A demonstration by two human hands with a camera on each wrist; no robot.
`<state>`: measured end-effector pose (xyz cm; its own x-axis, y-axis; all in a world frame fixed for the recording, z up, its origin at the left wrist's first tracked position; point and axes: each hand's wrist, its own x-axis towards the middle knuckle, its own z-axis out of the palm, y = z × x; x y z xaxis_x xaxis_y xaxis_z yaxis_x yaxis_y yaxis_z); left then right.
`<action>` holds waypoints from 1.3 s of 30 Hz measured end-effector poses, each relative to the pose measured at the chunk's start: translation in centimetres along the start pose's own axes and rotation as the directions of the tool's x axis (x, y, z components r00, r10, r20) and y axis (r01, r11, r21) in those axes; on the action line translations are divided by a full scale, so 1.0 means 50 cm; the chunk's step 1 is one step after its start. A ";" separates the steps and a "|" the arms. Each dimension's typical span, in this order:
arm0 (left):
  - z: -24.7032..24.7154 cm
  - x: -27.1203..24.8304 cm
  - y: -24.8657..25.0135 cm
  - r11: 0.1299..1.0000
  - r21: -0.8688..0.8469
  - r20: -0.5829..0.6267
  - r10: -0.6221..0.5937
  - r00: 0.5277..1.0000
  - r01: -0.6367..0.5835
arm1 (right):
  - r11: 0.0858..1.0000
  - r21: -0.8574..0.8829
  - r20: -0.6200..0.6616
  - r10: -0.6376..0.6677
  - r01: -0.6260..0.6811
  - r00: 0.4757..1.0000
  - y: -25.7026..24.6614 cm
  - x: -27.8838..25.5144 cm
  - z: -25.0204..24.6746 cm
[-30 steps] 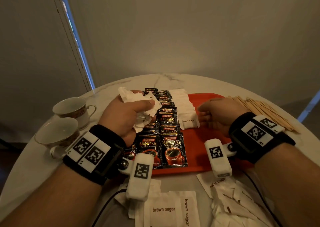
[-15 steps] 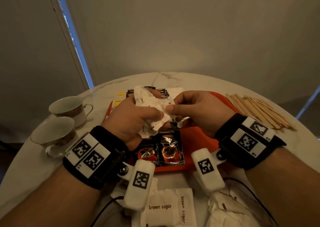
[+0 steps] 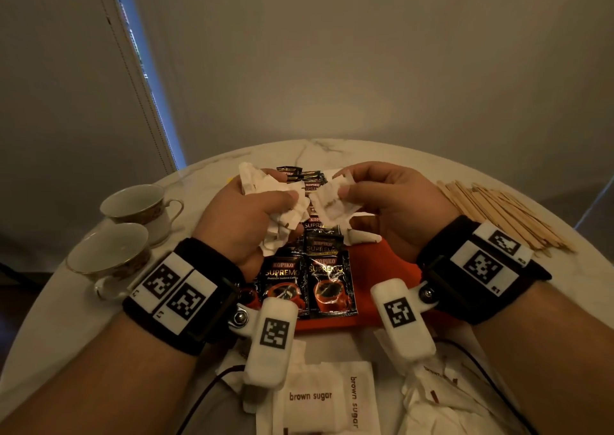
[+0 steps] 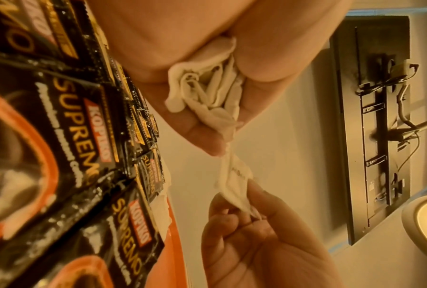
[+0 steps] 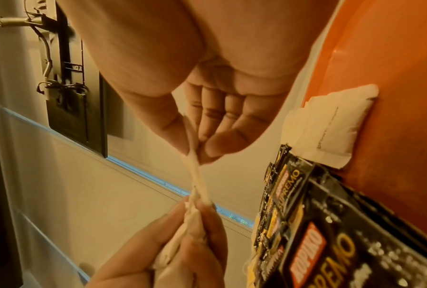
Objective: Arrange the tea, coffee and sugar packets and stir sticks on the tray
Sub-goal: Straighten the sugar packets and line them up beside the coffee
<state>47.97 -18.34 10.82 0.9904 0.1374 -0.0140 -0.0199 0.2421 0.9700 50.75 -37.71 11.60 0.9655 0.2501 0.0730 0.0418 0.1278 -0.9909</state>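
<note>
White sugar packets [image 3: 282, 215] bunched in left hand [image 3: 246, 222], fingers curled round them; right hand [image 3: 382, 205] pinches one packet [image 3: 332, 207] between thumb and fingers, both above orange tray [image 3: 385, 268], over coffee packets [image 3: 329, 282]

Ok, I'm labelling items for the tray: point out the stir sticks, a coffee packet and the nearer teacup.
stir sticks [image 3: 505, 215], head view, middle of the pile
coffee packet [image 3: 330, 285], head view, printed front
nearer teacup [image 3: 108, 250], head view, inner wall
</note>
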 end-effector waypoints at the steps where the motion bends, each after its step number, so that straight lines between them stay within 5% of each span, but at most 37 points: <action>1: -0.001 0.001 -0.001 1.000 0.003 -0.005 0.013 1.000 -0.013 | 1.000 -0.003 0.001 -0.007 0.007 1.000 0.000 0.000 -0.001; 8: 0.015 -0.012 -0.003 0.998 -0.058 0.127 0.030 0.991 -0.022 | 0.997 -0.044 0.157 -0.062 0.070 0.986 0.005 -0.007 0.007; 19: 0.019 -0.018 -0.011 0.999 -0.044 0.163 0.038 0.986 -0.031 | 0.990 -0.074 0.034 -0.119 0.121 0.992 0.006 -0.003 0.005; 25: 0.014 -0.005 -0.014 0.995 -0.055 0.042 0.088 0.995 -0.085 | 0.994 -0.110 0.101 0.016 -0.005 0.995 0.002 -0.003 0.001; 32: 0.002 0.002 -0.012 0.997 -0.056 0.031 0.050 0.998 -0.048 | 0.942 -0.252 -0.215 0.170 -0.223 0.962 0.017 0.025 -0.049; 35: -0.002 0.005 -0.013 0.998 -0.054 0.019 0.038 0.999 -0.037 | 0.826 -0.446 -0.263 0.249 -0.346 0.932 0.026 0.027 -0.069; 39: -0.004 0.008 -0.009 0.998 -0.061 0.018 0.026 0.999 -0.025 | 0.774 -0.451 -0.312 0.330 -0.444 0.891 0.028 0.028 -0.074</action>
<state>48.33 -18.19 10.32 0.9918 0.1269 0.0160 -0.0533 0.2968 0.9534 53.09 -40.73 9.92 0.9542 -0.0339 -0.2974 -0.2809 -0.4446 -0.8505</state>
